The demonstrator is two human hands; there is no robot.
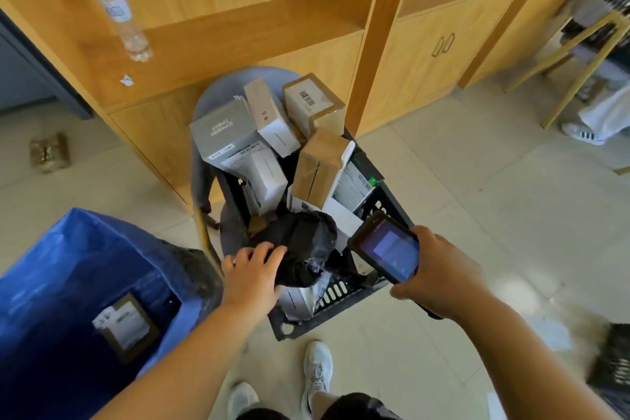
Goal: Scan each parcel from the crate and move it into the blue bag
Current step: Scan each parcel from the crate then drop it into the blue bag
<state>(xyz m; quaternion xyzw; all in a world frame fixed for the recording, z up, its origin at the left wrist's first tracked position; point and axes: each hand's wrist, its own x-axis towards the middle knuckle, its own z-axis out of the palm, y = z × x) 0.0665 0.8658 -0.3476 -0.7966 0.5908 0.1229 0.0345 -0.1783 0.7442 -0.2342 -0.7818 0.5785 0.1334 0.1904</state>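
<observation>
1. Left hand (252, 269) grasps black parcel (300, 245) at crate's (341, 303) near edge, likely to lift it for scanning.
2. Right hand (439, 273) clutches scanner (385, 249) over crate, aimed at parcel.
3. Bag (85, 266) open left of crate.

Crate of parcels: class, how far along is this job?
Barely begun. Done: one labelled parcel lies in the blue bag. In hand: the left hand grips a black wrapped parcel in the crate; the right hand holds the scanner beside it. Left: many boxes heaped in the crate.
</observation>
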